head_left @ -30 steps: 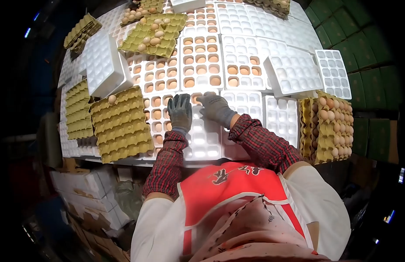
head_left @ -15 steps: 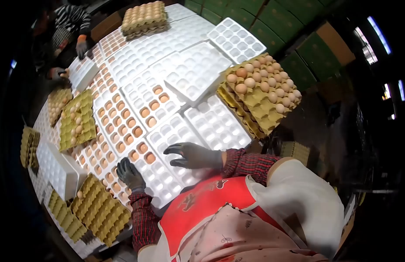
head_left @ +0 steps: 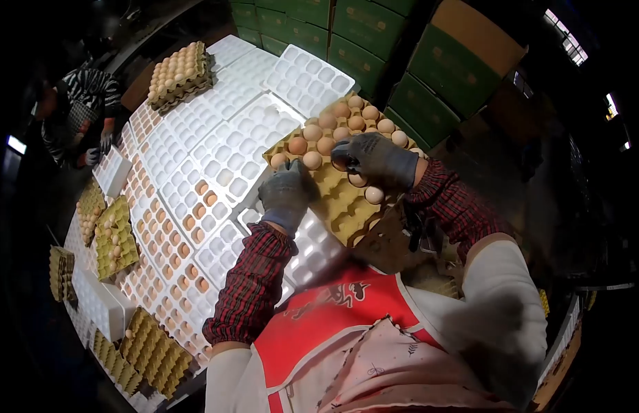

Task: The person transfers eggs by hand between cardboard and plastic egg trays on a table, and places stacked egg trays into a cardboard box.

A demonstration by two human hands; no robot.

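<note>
Your hands are both on the loaded yellow tray point(head_left: 339, 201), with loads of clutter to your left

OK, going left to right. Far left you've got a small pile of yellow trays point(head_left: 62, 274), then a co-worker point(head_left: 92, 89) in striped sleeves with their hands at a white foam block point(head_left: 111, 172). Nearer you there's a thick white foam stack point(head_left: 96, 303), a tray with loose eggs point(head_left: 117, 237) above it, and a bumpy yellow tray point(head_left: 156, 352) with one egg near its corner. Further back, a stack full of eggs point(head_left: 178, 74) sits on the foam.

Middle is all white foam trays point(head_left: 164, 234), some pockets with brown eggs. Your left sleeve point(head_left: 247, 286) blocks part of those.

Your left hand point(head_left: 288, 193) is at the loaded tray's near-left edge, fingers bunched by the eggs point(head_left: 326, 121); can't tell if it's pinching one. Your right hand point(head_left: 376, 162) curls over an egg on the same tray, grip hidden. Right behind that tray there's another white tray point(head_left: 311, 81), then green boxes point(head_left: 366, 41) walling off the back.
</note>
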